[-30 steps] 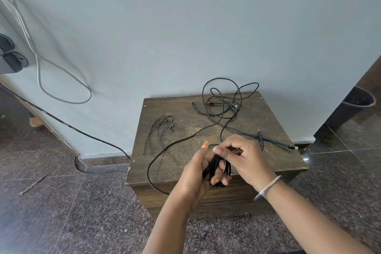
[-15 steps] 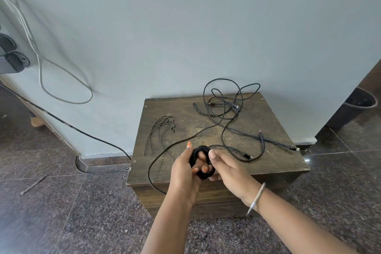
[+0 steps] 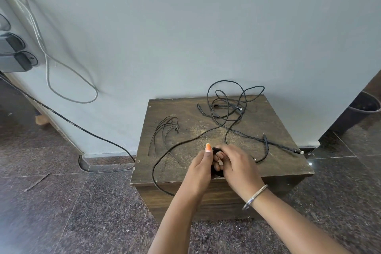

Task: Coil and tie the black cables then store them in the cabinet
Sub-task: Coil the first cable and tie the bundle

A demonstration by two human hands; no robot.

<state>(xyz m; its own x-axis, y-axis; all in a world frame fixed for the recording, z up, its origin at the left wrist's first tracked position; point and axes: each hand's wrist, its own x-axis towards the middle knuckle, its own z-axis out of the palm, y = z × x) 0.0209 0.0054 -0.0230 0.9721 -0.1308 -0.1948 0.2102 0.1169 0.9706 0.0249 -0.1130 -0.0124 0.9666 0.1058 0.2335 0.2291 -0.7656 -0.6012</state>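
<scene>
Head cam has both your hands meeting over the front edge of the cabinet [image 3: 288,173]. Your left hand [image 3: 199,168] is curled round a small black coil [image 3: 216,169], thumb up at its rim, so it works as the form the loops sit on. Your right hand [image 3: 239,166] is curled over the coil from the other side, fingers on it, looks like it's laying a turn on or pinning the turns down; the exact pinch is hidden under your knuckles.

The slack tail [image 3: 165,150] runs from your hands out across the top, dips over the front edge and comes back up, which is probably why you work right at the edge: the cable feeds in freely without dragging.

The tangle [image 3: 226,105] sits at the back by the wall, well out of your way, with one strand [image 3: 278,146] trailing toward the right corner. Thin wires [image 3: 165,132] lie fanned out on the left, apart from everything.

I'd say you're mid-coil on the first cable, nothing tied or stored yet.
</scene>
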